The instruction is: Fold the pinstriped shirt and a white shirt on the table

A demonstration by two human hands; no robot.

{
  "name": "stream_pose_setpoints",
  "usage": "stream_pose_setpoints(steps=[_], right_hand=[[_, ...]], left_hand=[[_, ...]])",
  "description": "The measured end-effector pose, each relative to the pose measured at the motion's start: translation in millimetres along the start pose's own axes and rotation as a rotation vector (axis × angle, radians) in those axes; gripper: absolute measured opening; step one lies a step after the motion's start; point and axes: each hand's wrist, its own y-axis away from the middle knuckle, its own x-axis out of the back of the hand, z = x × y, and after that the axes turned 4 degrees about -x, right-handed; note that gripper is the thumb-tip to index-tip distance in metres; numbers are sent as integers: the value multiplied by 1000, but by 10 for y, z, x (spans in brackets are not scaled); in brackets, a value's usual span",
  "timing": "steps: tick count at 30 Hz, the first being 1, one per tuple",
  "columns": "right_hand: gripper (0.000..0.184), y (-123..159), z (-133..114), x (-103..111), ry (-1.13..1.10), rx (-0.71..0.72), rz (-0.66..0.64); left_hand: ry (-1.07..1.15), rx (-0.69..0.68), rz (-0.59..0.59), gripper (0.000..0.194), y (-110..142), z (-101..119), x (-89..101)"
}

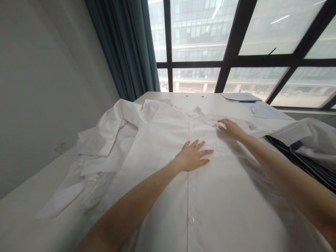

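Note:
A white button-up shirt (157,157) lies spread front side up on a white table, its collar toward the window and its button placket running down the middle. My left hand (193,156) rests flat on the placket with fingers spread. Further up, my right hand (231,128) touches the shirt near the shoulder on the right. Its fingers are slightly bent and apart, and no fold shows clearly between them. A sleeve (309,134) stretches out past my right forearm. Creased white cloth (105,150) is bunched at the shirt's left side.
Papers (270,111) and a blue pen (247,101) lie at the table's far right. Dark striped cloth (301,157) sits under the right sleeve. A wall (52,87) stands close on the left, with a blue curtain (131,49) and a large window behind the table (178,96).

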Motion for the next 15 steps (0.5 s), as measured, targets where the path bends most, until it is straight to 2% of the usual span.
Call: stream_pose_setpoints(steps=[2,5,9,11,15], right_hand=[[47,28,-154,-201,-23,38,-77],[53,45,-189,-350,-25,-4,-134],[56,-15,-95,-305,-5,-109,-133],[53,-34,-137,-264,8,-129,-97],[49,8,-461,-283,-4,3,-46]], left_hand=[[-13,-3,10,52,-1,0,-7],[-23,2,9,52,3,1,-11],[-17,15,32,56,5,10,-29],[-23,81,86,63,-1,21,-48],[-59,261,134,71,-26,44,-78]])
